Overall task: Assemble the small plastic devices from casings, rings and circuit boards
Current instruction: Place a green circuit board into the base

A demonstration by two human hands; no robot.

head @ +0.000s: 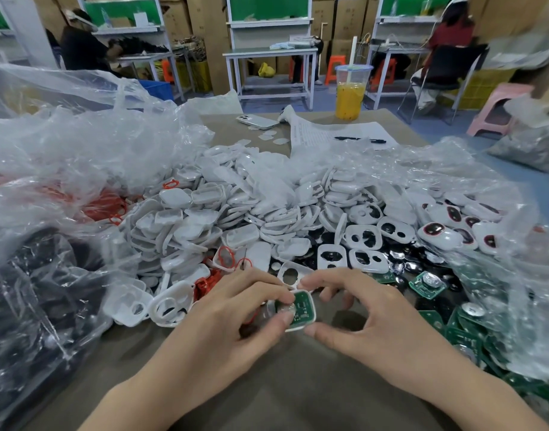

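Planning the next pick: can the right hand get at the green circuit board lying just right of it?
Probably yes: that circuit board lies uncovered and close beside the right hand, though the hand is pinching the casing.

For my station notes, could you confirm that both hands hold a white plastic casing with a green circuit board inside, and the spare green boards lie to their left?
Not quite: the head view shows the spare green boards to the right of the hands. The left hand and right hand do hold the white plastic casing with the green circuit board inside.
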